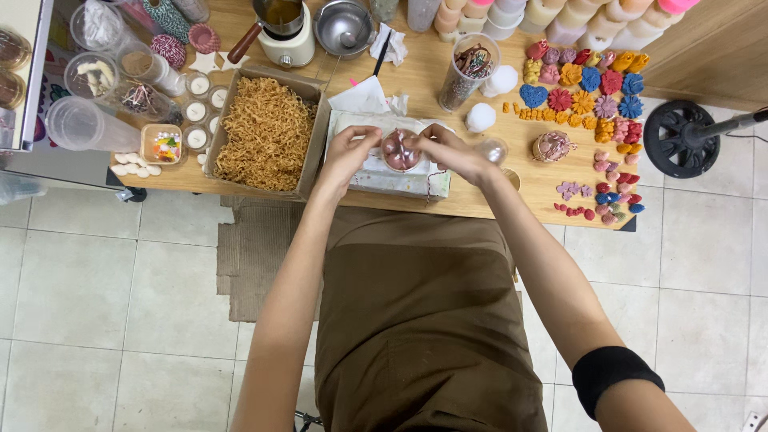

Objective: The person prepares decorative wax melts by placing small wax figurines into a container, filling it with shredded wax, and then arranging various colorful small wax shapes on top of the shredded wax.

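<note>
head view, both hands [400, 152] clamped together on a pink round mould [399, 150], wooden table [448, 204]

A small round clear container [400, 150] holds pinkish-mauve shaped pieces, glossy under the light. It sits upright between the fingertips of both hands, just above a pale rectangular paper-wrapped block [384, 172] that lies flat near the tabletop's front edge. The block's wrapping looks whitish with faint markings, its long side running along that edge.
</note>
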